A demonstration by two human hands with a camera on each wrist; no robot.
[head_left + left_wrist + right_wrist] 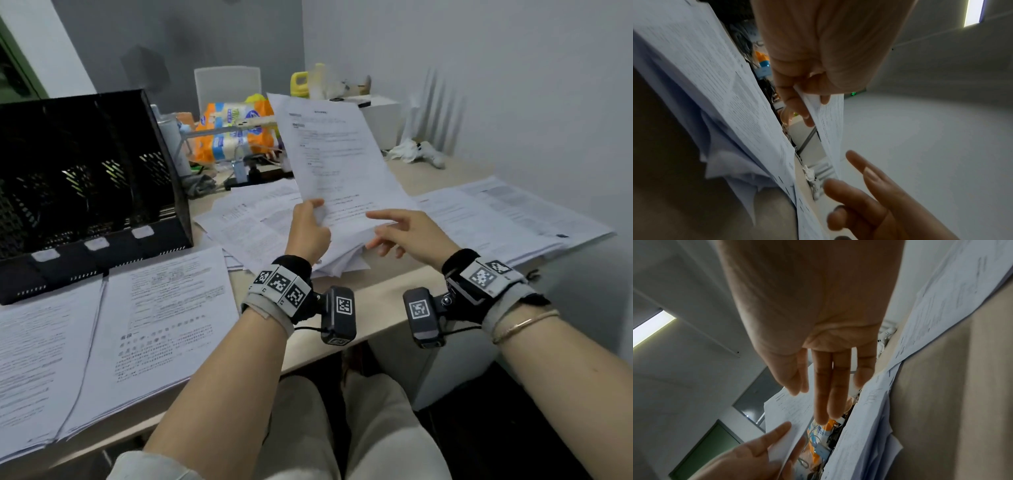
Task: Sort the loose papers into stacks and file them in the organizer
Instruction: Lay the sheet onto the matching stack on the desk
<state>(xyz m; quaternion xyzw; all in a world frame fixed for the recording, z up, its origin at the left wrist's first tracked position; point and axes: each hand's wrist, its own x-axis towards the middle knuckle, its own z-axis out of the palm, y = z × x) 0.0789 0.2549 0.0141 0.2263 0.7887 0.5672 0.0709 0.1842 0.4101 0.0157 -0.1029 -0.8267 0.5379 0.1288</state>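
White paper covers most of the desk [383,301]. The left hand [306,229] pinches a sheet [337,161] by its lower corner, thumb on the printed face and fingers [797,104] behind, holding it upright above the loose pile [260,222] at the desk's centre. The right hand [407,236] is released, fingers [830,386] straight and spread, hovering just beside the sheet's lower edge; whether it touches the paper cannot be told. Two neat stacks [102,342] lie at 8 o'clock from the hands, more sheets [507,216] at 2 o'clock, and the black mesh organizer [85,178] stands at 10 o'clock, its slots apparently without paper, so sorting looks well short of filing.

Risks, as judgements: a one-corner pinch leaves the sheet floppy, and it could fold or slip free if swung quickly toward a stack. A second page may cling behind it; the left wrist view hints at more than one layer, so a misfiled sheet is possible. The pile overhangs the desk's near edge, and a brushing wrist could push pages to the floor. Clutter behind, including an orange packet [236,133], could catch a wide swing.
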